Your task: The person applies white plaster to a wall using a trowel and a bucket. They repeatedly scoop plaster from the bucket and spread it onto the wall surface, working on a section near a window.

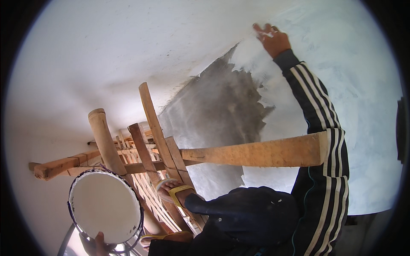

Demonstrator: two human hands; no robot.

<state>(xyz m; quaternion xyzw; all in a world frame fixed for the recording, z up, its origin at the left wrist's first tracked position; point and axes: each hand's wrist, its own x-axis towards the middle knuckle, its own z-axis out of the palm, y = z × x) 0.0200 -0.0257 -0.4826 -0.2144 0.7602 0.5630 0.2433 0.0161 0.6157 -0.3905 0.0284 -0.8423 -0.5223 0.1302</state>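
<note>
My right hand [275, 42] is raised high against the wall [356, 85], close to where it meets the ceiling. White smears mark its bent fingers, and something white shows between them. Its shape is blurred and partly hidden, so I cannot make it out. At the lower left, my left hand [99, 245] grips the near rim of a round bucket [70, 205], thumb over the edge. White crust coats the bucket's rim, and a smooth whitish mass [104, 205] shows inside. Fresh-looking white covers the wall around a bare grey patch [222, 102].
A scaffold of wooden poles [102, 136] and planks stands below and left. One thick beam [260, 151] juts across to my right sleeve. My feet in yellow-strapped sandals [181, 192] rest on its timbers. My dark-clothed knee [252, 213] is bent in front. The white ceiling [128, 47] is close overhead.
</note>
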